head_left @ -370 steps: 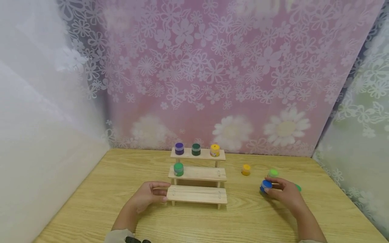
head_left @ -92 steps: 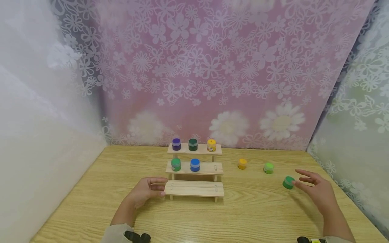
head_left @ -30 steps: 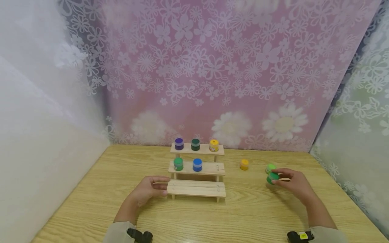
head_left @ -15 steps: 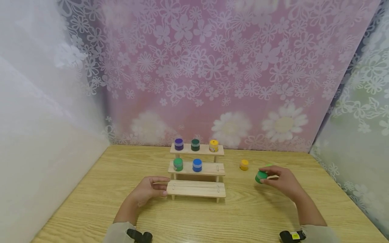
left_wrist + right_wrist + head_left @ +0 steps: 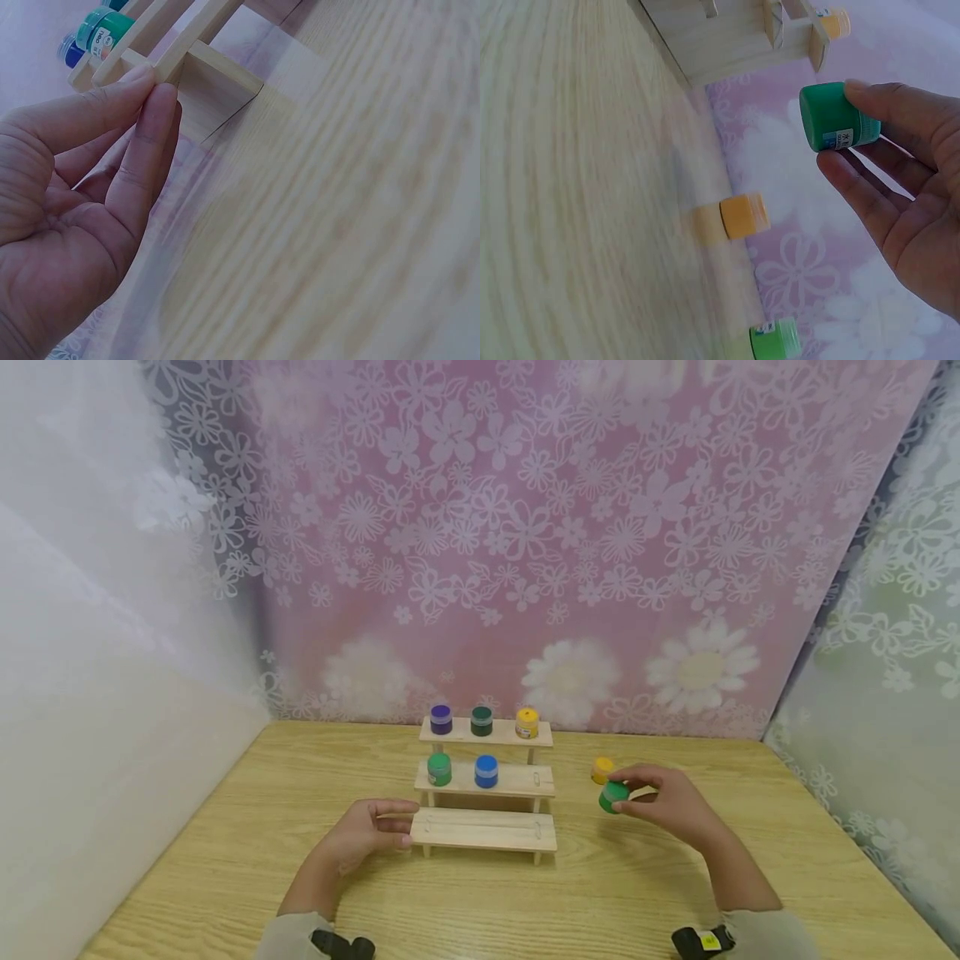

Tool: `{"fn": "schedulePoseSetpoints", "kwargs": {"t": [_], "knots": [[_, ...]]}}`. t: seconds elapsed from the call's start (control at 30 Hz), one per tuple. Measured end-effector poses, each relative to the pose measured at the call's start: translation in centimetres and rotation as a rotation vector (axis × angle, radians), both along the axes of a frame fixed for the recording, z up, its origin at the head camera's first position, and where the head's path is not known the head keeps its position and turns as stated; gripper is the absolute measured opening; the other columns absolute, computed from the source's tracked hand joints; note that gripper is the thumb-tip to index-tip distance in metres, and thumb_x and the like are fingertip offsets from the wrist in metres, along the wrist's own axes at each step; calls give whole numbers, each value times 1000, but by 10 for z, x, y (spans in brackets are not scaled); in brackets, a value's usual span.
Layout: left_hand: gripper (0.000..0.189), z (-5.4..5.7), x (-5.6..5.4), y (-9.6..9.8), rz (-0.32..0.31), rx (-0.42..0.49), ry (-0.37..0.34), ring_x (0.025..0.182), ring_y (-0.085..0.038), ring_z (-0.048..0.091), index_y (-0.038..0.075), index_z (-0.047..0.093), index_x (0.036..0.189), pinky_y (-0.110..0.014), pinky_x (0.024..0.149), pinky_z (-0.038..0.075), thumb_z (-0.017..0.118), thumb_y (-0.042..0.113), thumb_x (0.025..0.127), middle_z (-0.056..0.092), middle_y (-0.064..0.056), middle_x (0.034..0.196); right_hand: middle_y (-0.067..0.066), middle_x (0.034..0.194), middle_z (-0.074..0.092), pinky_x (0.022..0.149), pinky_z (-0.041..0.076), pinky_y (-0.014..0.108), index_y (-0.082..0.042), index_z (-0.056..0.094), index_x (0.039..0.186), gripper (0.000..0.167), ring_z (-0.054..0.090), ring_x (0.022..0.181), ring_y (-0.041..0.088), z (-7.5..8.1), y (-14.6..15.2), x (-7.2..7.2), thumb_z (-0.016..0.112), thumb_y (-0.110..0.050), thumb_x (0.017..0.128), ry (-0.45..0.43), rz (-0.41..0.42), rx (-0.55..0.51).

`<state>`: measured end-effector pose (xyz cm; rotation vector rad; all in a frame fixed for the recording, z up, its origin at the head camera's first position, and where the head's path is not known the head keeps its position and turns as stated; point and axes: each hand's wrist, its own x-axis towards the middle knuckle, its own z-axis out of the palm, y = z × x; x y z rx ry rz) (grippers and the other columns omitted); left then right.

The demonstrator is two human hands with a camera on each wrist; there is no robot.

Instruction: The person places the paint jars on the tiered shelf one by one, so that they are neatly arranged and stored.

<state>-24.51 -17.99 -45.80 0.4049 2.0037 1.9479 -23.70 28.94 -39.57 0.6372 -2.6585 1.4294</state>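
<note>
My right hand [image 5: 663,802] pinches a green paint jar [image 5: 614,796] between thumb and fingers. In the right wrist view that jar [image 5: 840,116] is held above the table, its label showing. My left hand [image 5: 367,831] pinches the left end of the lowest step of a three-step wooden display stand [image 5: 483,835], thumb and forefinger meeting at the board's corner in the left wrist view. On the top step stand a purple jar [image 5: 441,720], a dark green jar [image 5: 482,721] and a yellow jar [image 5: 527,723]. The middle step bears a green jar [image 5: 439,769] and a blue jar [image 5: 486,771].
An orange-yellow jar [image 5: 602,769] stands on the wood-grain table [image 5: 525,910], just behind the held jar. A light green jar [image 5: 775,340] appears in the right wrist view; in the head view my right hand hides it. A floral curtain [image 5: 480,527] closes off the back.
The blue jar went onto the middle step beside the green one. My right hand then took the green jar from the table's right and carried it left. My left hand stays at the stand.
</note>
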Motion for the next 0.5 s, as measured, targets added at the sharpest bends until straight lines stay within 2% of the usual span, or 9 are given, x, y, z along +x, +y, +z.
{"fn": "schedulePoseSetpoints", "kwargs": {"t": [0.27, 0.5], "knots": [[55, -1, 0, -1, 5, 0, 5, 101, -25, 65, -10, 57, 129, -36, 80, 58, 79, -1, 79, 63, -22, 121, 12, 119, 62, 75, 58, 29, -6, 68, 120, 39, 61, 99, 29, 9, -21, -7, 79, -17, 84, 48, 47, 17], [55, 0, 0, 0, -5, -1, 6, 101, -24, 65, -10, 57, 129, -36, 81, 58, 79, 0, 80, 63, -21, 121, 11, 117, 63, 76, 57, 26, -4, 68, 118, 37, 61, 98, 26, 17, -38, -11, 79, -13, 84, 81, 69, 28]]}}
